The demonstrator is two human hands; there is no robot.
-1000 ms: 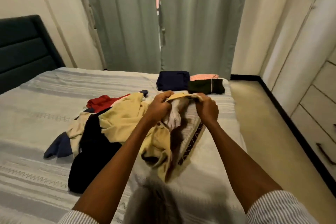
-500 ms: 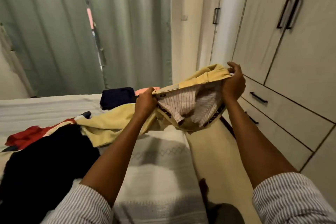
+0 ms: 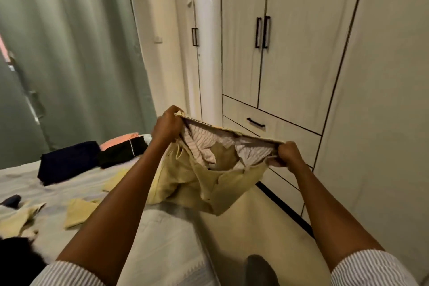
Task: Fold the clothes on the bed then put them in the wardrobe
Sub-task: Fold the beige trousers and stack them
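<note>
Striped sleeves (image 3: 369, 267) frame the bottom of the view. Past the bed (image 3: 162, 234) corner, both hands hold yellow trousers (image 3: 204, 183) stretched by the waistband over the bare floor (image 3: 255, 234): left hand (image 3: 167, 125) and right hand (image 3: 289, 154) have fingers curled tight on the waistband. Beyond, folded clothes (image 3: 69, 160) lie on the bed; the wardrobe (image 3: 290, 53) doors are closed.

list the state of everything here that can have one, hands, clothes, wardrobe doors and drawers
left hand: grips one end of the trousers' waistband
right hand: grips the other end
yellow trousers: unfolded, held up, waistband stretched open, legs trailing onto the bed
navy garment: folded on the bed
black garment: folded beside it
pink garment: folded, behind the black one
wardrobe doors: closed
drawer: closed
curtain: drawn
</note>
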